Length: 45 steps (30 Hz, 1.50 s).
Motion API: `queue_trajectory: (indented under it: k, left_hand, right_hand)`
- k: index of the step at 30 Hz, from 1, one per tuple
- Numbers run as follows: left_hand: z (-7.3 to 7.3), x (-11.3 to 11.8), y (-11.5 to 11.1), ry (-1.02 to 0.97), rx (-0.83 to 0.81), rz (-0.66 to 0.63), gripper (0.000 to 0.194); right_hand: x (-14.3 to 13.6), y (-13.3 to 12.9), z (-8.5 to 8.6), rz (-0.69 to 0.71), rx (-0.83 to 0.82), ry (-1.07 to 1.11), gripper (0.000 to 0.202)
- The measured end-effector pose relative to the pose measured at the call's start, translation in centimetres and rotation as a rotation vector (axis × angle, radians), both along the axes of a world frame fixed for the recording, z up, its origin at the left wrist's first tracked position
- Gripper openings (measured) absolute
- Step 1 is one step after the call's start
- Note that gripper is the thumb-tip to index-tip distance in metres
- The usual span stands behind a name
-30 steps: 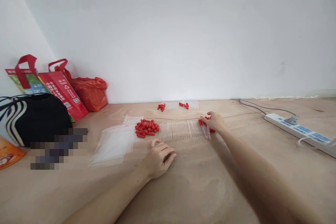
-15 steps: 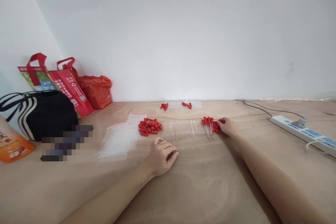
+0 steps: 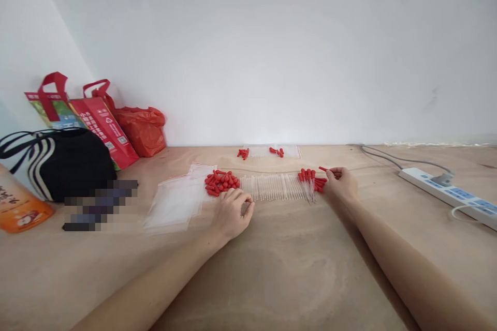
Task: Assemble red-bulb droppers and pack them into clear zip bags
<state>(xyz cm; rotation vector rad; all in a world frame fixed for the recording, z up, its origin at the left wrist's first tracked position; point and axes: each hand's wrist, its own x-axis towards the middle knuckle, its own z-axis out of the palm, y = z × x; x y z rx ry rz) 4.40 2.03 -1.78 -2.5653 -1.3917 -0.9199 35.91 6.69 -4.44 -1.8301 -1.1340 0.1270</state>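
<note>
A row of thin clear tubes (image 3: 272, 187) lies across the middle of the wooden table. Left of it is a pile of red rubber bulbs (image 3: 219, 182); my left hand (image 3: 233, 212) rests at the pile's near edge, fingers curled, and what its fingertips hold, if anything, is hidden. At the right end of the row, several tubes with red bulbs on them (image 3: 307, 176) lie bunched together. Just right of these, my right hand (image 3: 341, 183) pinches a red bulb (image 3: 323, 169) between thumb and fingers. Clear plastic zip bags (image 3: 174, 204) lie left of the pile.
At the back lies another clear bag (image 3: 291, 151) with tubes and red bulbs. A white power strip (image 3: 450, 194) with cables is at the right. On the left stand a black bag (image 3: 77, 165), a red plastic bag (image 3: 142, 132), shopping bags (image 3: 104, 129) and an orange pouch (image 3: 25, 204).
My left hand has moved up and left to the red pile. My right hand has lifted slightly away from the bunch, with a red bulb now showing in its fingers.
</note>
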Motion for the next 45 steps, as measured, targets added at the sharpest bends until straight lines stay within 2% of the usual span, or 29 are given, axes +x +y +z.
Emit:
queue_trajectory:
  k: [2,5,8,11,14,18,25,29,33,37,41,43,45]
  left_hand:
    - [0.7,0.7,0.9,0.04,-0.057,0.065,0.007]
    - [1.7,2.8,2.8,0.058,-0.109,0.119,0.008]
    - [2.2,5.8,4.7,0.066,-0.169,0.168,0.01]
    - [2.1,8.8,6.0,0.087,-0.239,0.223,0.017]
    - [1.7,11.0,6.7,0.114,-0.303,0.288,0.03]
    - [1.4,12.5,7.3,0.155,-0.371,0.377,0.04]
    - [1.4,13.4,7.7,0.197,-0.426,0.448,0.034]
    - [2.0,13.9,7.6,0.199,-0.405,0.429,0.029]
    - [3.5,12.6,6.5,0.188,-0.335,0.313,0.021]
    - [4.4,7.5,3.5,0.175,-0.237,0.079,0.017]
    - [2.9,1.6,0.6,0.159,-0.171,-0.077,0.015]
    - [1.6,-0.2,-0.1,0.075,-0.039,-0.198,0.016]
    - [0.4,-0.9,-0.2,0.009,0.051,-0.254,0.019]
  right_hand:
    - [-1.4,-1.2,0.4,0.075,0.078,0.043,0.024]
    - [-3.9,-4.2,0.8,0.432,0.218,0.072,0.026]
    - [-6.2,-7.6,1.2,0.809,0.149,-0.14,0.019]
    - [-7.4,-9.5,1.3,1.017,0.081,-0.3,0.017]
    - [-7.8,-9.7,1.2,1.034,0.071,-0.352,0.012]
    - [-7.9,-9.1,0.9,1.002,0.067,-0.383,0.01]
    - [-8.1,-9.1,0.8,1.006,0.099,-0.429,0.019]
    - [-8.3,-9.1,0.8,0.999,0.113,-0.46,0.022]
    - [-8.1,-9.1,0.6,0.969,0.119,-0.434,0.022]
    - [-7.9,-9.2,0.9,0.899,0.15,-0.288,0.021]
    - [-8.2,-8.6,1.7,0.772,0.118,-0.165,0.014]
    - [-8.8,-8.1,2.0,0.749,0.118,-0.153,0.013]
    - [-9.5,-7.5,2.0,0.781,0.145,-0.169,0.016]
